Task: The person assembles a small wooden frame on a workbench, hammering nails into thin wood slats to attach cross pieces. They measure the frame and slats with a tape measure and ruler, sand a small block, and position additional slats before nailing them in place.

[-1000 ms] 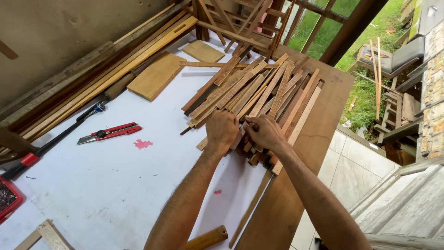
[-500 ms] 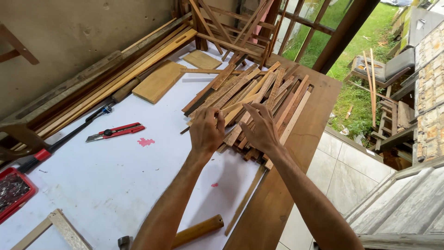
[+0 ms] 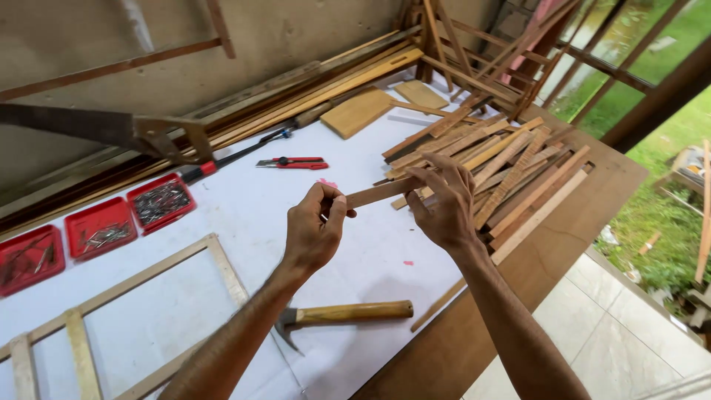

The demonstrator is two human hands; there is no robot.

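Two hands, left hand [image 3: 315,230] and right hand [image 3: 443,204], gripping one wood strip [image 3: 379,192] above white tabletop [image 3: 244,215], hammer [image 3: 341,315] below

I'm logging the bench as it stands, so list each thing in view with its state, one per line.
Left hand: fingers pinching one end of the wooden strip.
Right hand: fingers gripping the strip's other end.
Wooden strip: held level above the table, clear of the pile.
Pile of strips: loose, fanned out.
Hammer: lying flat, untouched.
Utility knife: lying flat on the table.
Red trays: open, holding nails.
Wooden frame: flat on the table.
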